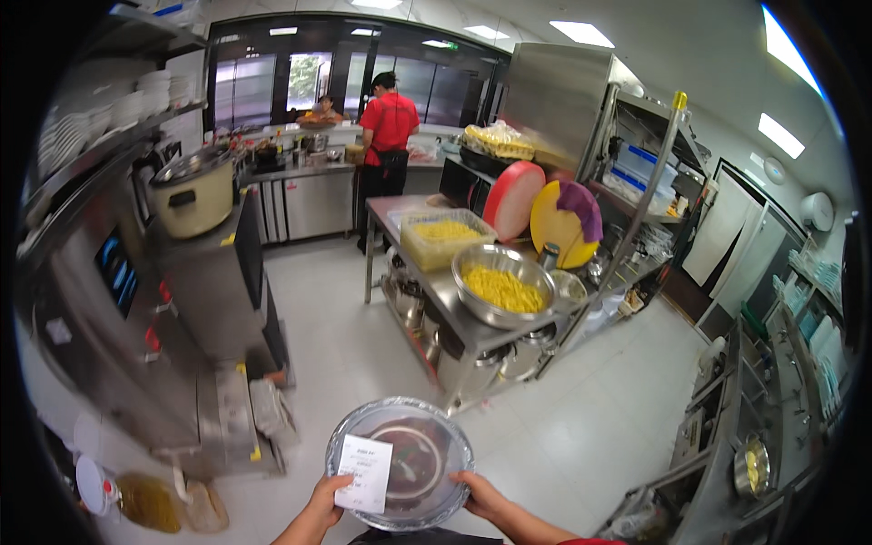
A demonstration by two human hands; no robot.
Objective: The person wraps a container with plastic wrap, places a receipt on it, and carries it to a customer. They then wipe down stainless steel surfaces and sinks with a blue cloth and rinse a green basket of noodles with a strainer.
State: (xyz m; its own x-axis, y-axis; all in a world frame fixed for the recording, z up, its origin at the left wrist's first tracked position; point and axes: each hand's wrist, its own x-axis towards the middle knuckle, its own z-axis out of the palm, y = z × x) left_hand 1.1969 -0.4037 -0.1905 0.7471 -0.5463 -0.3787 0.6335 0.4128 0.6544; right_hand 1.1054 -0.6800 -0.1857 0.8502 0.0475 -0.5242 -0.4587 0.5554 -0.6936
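Observation:
A round lidded food container [419, 443] is held level in front of my body, with dark food and bits of green and red showing through its clear lid. My left hand [330, 499] grips its left rim, the thumb pressing a printed paper slip [371, 470] against the lid. On the right rim my right hand [482, 496] is closed, its thumb on the edge. The fingers beneath the container are hidden. Beyond it, a steel bowl of yellow food [504, 289] and a clear tub of yellow food [443, 235] stand on a steel worktable [470, 327].
A person in a red shirt [388, 122] stands at the far counter. Another person [323, 112] is behind it. A large cream cooker [194, 194] sits on equipment at left. An oil jug [146, 501] stands on the floor at lower left; sinks and counters [790, 381] line the right.

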